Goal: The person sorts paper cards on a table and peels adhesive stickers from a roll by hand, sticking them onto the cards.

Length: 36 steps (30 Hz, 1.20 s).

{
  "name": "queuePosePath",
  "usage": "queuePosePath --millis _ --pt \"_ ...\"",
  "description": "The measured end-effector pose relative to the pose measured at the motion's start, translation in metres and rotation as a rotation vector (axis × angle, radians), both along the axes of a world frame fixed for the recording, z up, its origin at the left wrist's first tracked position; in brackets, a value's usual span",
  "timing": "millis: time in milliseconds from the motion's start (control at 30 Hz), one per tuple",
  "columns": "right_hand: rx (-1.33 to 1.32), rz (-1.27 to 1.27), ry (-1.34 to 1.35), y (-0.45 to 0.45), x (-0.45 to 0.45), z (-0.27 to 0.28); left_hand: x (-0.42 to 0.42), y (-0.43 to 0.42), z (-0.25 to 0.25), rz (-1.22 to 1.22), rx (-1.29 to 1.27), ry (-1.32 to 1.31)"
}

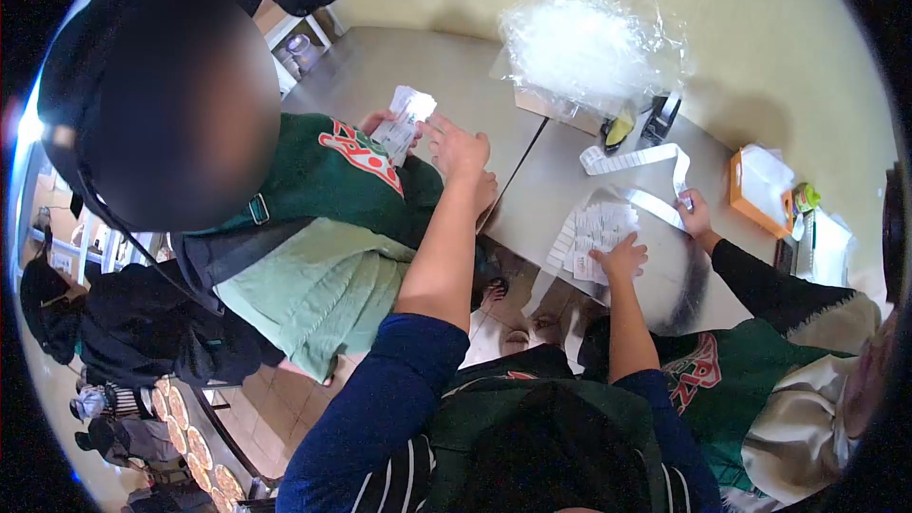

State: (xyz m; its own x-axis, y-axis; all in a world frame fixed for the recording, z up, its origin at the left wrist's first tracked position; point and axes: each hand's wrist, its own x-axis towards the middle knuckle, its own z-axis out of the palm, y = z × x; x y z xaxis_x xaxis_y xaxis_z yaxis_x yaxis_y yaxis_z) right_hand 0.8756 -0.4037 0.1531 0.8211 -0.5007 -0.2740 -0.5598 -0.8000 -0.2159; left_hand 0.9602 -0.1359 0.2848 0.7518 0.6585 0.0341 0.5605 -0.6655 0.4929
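Observation:
My left hand (456,149) reaches out to the left, fingers stretched, close to a stack of printed paper slips (407,121) that a co-worker in a green apron holds. Whether my fingertips touch those slips, I cannot tell. My right hand (622,258) is spread over the edge of a pile of white printed label strips (602,231) on the metal table. From the right, another co-worker's hand (697,213) grips a long ribbon of labels (646,160) that curls across the tabletop.
A clear plastic bag (594,43) sits at the back of the metal table (418,57). Beside it lies a black dispenser-like object (659,120). An orange box (762,190) holding white sheets stands at right. Several pizzas (198,446) lie on a counter, lower left.

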Motion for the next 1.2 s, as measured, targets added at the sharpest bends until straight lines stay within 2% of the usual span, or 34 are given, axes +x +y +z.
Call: queuePosePath --millis 67,200,367,500,567,667,767,1033,1133,1200 --pt "0.062 0.02 -0.036 -0.003 -0.002 -0.002 -0.001 0.011 -0.005 -0.047 -0.057 0.104" --pt "0.061 0.023 -0.043 0.0 -0.008 -0.001 -0.009 0.017 -0.011 -0.031 0.029 0.03" --pt "-0.006 0.056 -0.059 0.009 -0.017 -0.005 -0.02 0.031 -0.008 -0.149 0.164 -0.009" --pt "-0.071 0.1 0.032 0.012 -0.015 -0.002 -0.026 0.047 -0.017 -0.23 0.011 -0.058" --pt "-0.042 0.134 0.114 0.008 -0.01 -0.001 -0.035 0.052 -0.024 -0.304 0.186 -0.1" --pt "-0.094 0.139 0.093 0.008 -0.009 -0.008 -0.036 0.061 -0.028 -0.402 0.202 -0.07" --pt "-0.106 0.157 0.073 0.007 -0.008 -0.015 -0.035 0.067 -0.035 -0.383 0.173 -0.224" --pt "-0.099 0.163 0.116 0.005 -0.003 -0.017 -0.03 0.07 -0.044 -0.404 0.235 -0.161" --pt "-0.105 0.165 0.13 0.009 -0.004 -0.013 -0.029 0.075 -0.049 -0.395 0.136 -0.212" --pt "-0.124 0.169 0.133 0.008 -0.004 -0.015 -0.032 0.076 -0.052 -0.417 0.218 -0.215"
